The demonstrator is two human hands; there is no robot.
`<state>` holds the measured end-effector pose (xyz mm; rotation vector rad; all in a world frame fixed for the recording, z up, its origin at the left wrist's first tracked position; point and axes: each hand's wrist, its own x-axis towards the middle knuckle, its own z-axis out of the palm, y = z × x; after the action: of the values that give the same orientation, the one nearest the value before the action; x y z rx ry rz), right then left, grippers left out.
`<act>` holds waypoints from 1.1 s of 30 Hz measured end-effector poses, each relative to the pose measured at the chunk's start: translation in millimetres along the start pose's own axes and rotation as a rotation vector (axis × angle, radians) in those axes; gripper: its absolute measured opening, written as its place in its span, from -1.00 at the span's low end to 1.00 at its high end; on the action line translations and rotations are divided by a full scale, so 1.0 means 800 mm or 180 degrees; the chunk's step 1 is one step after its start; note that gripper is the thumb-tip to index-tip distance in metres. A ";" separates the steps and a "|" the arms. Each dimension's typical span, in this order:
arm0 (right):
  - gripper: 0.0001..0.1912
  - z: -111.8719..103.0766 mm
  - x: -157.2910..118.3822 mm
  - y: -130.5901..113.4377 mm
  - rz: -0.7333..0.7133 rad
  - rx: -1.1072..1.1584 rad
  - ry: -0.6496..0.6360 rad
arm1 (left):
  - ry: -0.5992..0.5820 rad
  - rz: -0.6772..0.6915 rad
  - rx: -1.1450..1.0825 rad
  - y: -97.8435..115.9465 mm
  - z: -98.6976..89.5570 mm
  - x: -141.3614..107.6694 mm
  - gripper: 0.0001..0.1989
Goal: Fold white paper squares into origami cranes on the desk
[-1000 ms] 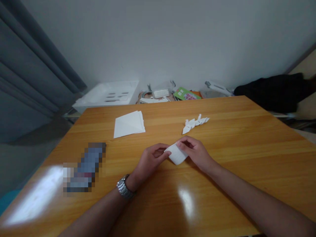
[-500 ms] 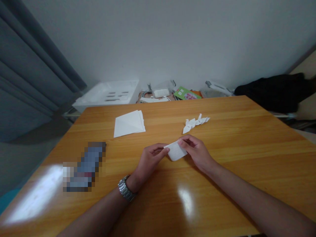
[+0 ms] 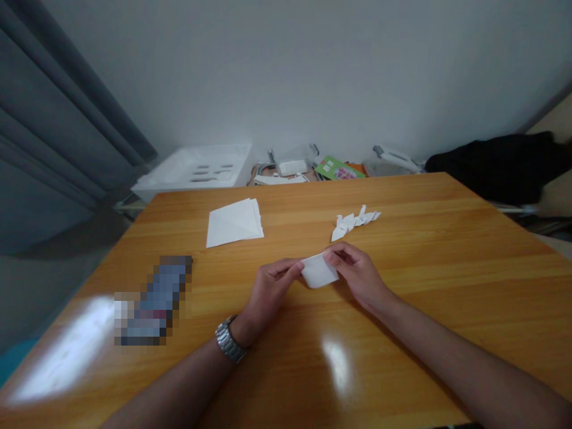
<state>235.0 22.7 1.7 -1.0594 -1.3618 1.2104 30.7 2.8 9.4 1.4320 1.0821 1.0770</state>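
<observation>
Left hand (image 3: 271, 290) and right hand (image 3: 356, 271) pinch a small white paper rectangle (image 3: 320, 272) at opposite sides, apparently to steady its far edge

Table (image 3: 429, 238): shows glossy orange-brown wood grain
Wall (image 3: 304, 77): rises plain and grey behind
Curtain (image 3: 58, 101): hangs in grey-blue folds, far left
Glare (image 3: 67, 351): whitens two patches of the table

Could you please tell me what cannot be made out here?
In the head view:
Held paper: far side, hidden by its near face; side edges, partly behind left hand and right hand.
Oblong object: details, hidden by pixelation.
Green booklet: lettering, too small.
Teal object: cut off by left edge.
</observation>
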 end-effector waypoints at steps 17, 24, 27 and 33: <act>-0.73 0.007 -0.003 -0.005 0.0018 -0.0012 -0.0136 | 0.0711 0.0022 0.0228 0.000 0.003 0.002 -0.76; -0.77 -0.001 0.000 0.005 -0.0156 -0.0418 -0.0479 | 0.0631 0.0353 0.0715 -0.006 -0.002 0.004 -0.81; -0.76 -0.005 0.000 0.003 -0.0227 -0.0711 -0.0587 | 0.0515 0.0421 0.0895 -0.007 -0.002 0.004 -0.81; -0.74 -0.005 -0.001 -0.002 -0.0174 -0.0756 -0.0425 | 0.0528 0.0134 0.0510 -0.009 0.001 0.004 -0.78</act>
<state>239.4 22.2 3.4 -1.1126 -1.6594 1.1149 31.8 6.3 2.7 1.5174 1.2857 1.1772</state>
